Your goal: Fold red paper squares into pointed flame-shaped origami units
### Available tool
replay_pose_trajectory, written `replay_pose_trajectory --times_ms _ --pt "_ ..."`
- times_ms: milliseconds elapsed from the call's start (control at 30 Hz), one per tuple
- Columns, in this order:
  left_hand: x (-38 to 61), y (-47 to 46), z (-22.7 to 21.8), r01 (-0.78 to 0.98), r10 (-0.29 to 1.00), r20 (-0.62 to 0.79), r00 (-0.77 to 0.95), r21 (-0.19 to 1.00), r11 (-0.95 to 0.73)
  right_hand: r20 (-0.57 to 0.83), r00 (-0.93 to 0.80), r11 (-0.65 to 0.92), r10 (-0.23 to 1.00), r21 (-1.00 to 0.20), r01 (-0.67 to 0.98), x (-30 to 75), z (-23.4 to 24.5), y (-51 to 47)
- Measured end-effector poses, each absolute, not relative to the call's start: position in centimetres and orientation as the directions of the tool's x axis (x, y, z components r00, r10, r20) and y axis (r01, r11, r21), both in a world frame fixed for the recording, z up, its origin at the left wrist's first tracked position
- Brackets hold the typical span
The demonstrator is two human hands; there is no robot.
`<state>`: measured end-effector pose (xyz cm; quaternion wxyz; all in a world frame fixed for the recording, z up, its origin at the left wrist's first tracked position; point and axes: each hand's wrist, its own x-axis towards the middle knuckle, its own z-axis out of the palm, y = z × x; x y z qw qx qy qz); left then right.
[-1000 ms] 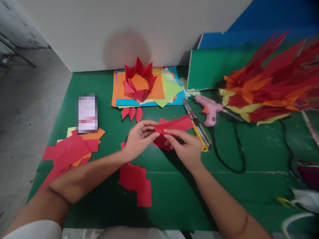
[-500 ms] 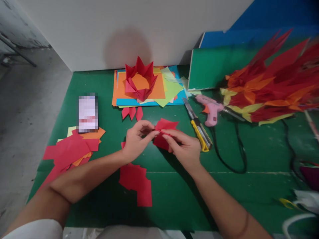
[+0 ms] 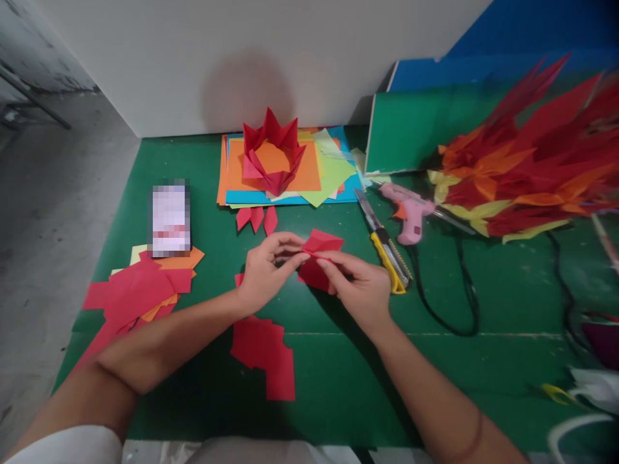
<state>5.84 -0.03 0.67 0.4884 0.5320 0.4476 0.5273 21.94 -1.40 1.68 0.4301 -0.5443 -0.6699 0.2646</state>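
Observation:
Between the thumb and fingers of my left hand (image 3: 268,274) a folded piece of red paper (image 3: 323,241) is pinched. My right hand (image 3: 362,290) is closed on the same paper from the right, thumb and forefinger at its crease. More red paper (image 3: 314,277) shows below the fold; whether it is the same piece or lies on the table, I cannot tell. Just beyond my hands lie small folded red paper pieces (image 3: 257,220). Cut red squares (image 3: 264,354) rest nearer to me, partly under my left wrist.
A red folded-paper ring (image 3: 275,180) sits on stacked coloured paper (image 3: 235,164). To the right lie a box cutter (image 3: 384,248) with its blade out and a corded pink glue gun (image 3: 411,216). A flame-like paper piece (image 3: 522,174) stands far right; a phone (image 3: 170,219) and paper scraps (image 3: 138,290) are left.
Both hands stay in nearly the same place on the red paper. The fingertips and the fold between them have shifted very slightly.

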Motion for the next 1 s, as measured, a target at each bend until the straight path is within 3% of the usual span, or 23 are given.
replay_pose_trajectory --times_ms 167,267,500,667,1000 --pt "5.8 0.0 0.7 -0.026 0.992 0.121 0.037 0.992 -0.12 0.544 -0.122 0.463 0.83 -0.551 0.694 22.2 1.8 -1.0" --pt "5.8 0.0 0.8 -0.025 0.991 0.124 0.053 0.992 -0.122 0.61 -0.156 0.501 0.777 -0.448 0.741 22.3 2.0 -0.9" --pt "5.9 -0.2 1.3 0.005 0.99 0.133 0.045 0.991 -0.134 0.557 -0.147 0.517 0.817 -0.596 0.615 21.9 2.2 -1.2" --pt "6.0 -0.3 1.3 0.033 0.983 0.182 0.039 0.982 -0.183 0.612 -0.157 0.547 0.775 -0.527 0.65 21.9 2.6 -1.2" --pt "6.0 -0.3 1.2 0.006 0.978 0.199 0.066 0.98 -0.199 0.655 -0.194 0.619 0.73 -0.512 0.595 21.9 2.7 -1.4"
